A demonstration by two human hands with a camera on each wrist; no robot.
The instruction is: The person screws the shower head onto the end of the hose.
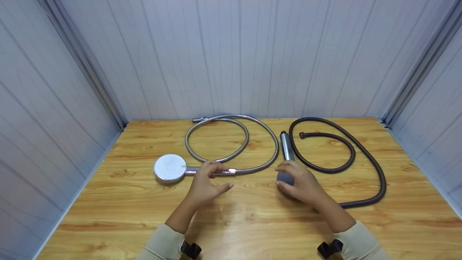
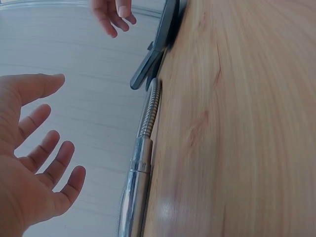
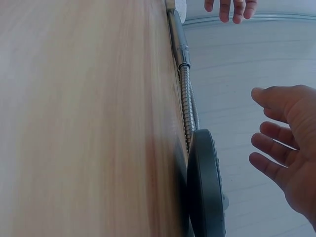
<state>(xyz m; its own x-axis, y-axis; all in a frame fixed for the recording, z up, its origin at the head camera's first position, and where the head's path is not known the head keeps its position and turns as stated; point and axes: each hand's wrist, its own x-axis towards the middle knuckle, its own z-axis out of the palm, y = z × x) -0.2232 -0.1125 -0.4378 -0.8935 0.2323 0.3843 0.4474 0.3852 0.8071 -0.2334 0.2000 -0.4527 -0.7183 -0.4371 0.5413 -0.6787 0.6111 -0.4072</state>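
My left hand [image 1: 205,184] hovers over the handle of a chrome shower head [image 1: 170,167], fingers loosely bent and apart from it. That shower head lies with its white round face up, joined to a silver metal hose [image 1: 276,144]. My right hand [image 1: 301,182] is above a dark grey shower head [image 1: 285,177], partly covering its round head; its handle [image 1: 286,144] points to the back wall. In the right wrist view, a gap shows between the right hand [image 3: 291,148] and the dark head [image 3: 205,182]. Neither hand holds anything.
A dark hose [image 1: 379,177] curls over the right side of the wooden table [image 1: 234,231], one end nut [image 1: 302,135] near the dark handle. The silver hose's free end [image 1: 198,120] lies near the back wall [image 1: 238,61]. Panel walls stand left and right.
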